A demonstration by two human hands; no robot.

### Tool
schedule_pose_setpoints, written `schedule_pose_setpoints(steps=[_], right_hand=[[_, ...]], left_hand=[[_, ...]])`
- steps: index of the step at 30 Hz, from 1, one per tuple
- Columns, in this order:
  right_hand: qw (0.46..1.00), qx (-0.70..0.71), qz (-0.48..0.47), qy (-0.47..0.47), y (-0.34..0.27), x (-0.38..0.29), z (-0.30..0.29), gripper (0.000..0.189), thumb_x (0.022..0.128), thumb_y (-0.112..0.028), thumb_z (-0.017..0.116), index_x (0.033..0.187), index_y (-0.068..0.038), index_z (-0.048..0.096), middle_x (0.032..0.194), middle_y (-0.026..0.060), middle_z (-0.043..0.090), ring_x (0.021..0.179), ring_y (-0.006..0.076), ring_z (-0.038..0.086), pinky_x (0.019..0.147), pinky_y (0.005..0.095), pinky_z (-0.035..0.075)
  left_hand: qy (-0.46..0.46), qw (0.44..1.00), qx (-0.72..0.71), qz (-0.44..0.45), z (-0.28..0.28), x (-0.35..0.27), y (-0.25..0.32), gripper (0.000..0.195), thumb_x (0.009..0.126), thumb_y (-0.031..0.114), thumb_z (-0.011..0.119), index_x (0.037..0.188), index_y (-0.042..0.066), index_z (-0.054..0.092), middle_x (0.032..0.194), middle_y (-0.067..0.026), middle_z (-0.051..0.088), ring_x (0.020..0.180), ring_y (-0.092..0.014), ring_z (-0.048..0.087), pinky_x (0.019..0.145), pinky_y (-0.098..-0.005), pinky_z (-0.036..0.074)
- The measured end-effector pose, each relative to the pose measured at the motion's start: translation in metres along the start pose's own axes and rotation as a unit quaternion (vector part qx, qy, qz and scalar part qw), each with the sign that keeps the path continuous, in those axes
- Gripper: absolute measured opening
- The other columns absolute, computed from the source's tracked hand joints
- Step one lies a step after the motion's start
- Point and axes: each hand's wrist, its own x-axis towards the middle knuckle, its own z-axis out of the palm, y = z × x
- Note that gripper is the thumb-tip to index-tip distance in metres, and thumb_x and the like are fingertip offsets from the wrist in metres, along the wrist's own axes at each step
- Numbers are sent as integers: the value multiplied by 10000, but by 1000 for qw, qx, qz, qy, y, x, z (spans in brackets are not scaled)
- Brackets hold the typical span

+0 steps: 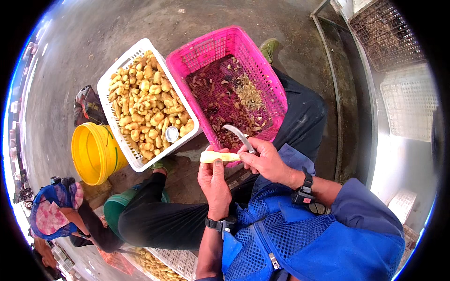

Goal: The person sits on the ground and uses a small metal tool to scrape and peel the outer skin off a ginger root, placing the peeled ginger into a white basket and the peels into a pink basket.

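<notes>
My left hand grips a peeled, pale yellow piece of root, likely ginger, between thumb and fingers. In my right hand is a knife with a curved metal blade, which points up and to the left. The right thumb and fingers also touch the narrow right end of the root piece. Both hands are over the near edge of a pink plastic basket, where peelings and scraps lie. Left of it, a white plastic basket is heaped with knobbly ginger roots.
A round metallic-looking object rests on the ginger. Beside the white basket stand a yellow bucket and a dark bag. Another person is at lower left, near another basket of ginger. A metal frame runs along the right.
</notes>
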Motion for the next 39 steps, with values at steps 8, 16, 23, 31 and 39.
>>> schedule_pose_setpoints(steps=[8,16,23,31,39], right_hand=[[957,-225,-186,9,-20,10,-10,49,728,-63,525,743,-24,499,548,20,471,462,81,445,413,225,327],[806,-476,-347,-57,-27,17,-11,88,649,-102,522,710,-50,485,628,77,484,572,244,518,486,333,411],[765,-518,-377,-62,-23,21,-7,94,640,-101,529,697,-45,480,595,62,452,553,225,505,466,327,399],[780,-545,-303,-49,-14,31,-24,59,670,-85,497,714,-54,473,600,74,455,557,251,504,463,349,403],[813,-484,-321,-45,-25,19,-26,82,683,-56,493,763,-50,508,626,80,486,588,260,513,474,341,401]], left_hand=[[-81,961,-246,-101,-5,1,9,393,834,202,423,1166,18,324,847,-71,492,707,-164,510,653,-277,445],[-97,970,-188,-120,-3,-2,8,266,829,199,437,1021,16,416,806,-71,503,637,-115,473,550,-213,401],[-87,979,-152,-102,-2,-4,4,221,827,173,446,986,21,448,800,-75,522,616,-106,487,523,-205,408],[-194,962,-135,-134,-10,-8,6,297,811,163,473,1056,-1,438,776,-93,515,596,-118,480,496,-206,403],[-145,973,-108,-143,-3,-6,0,292,820,135,452,1079,1,431,775,-72,519,603,-103,478,517,-201,405]])
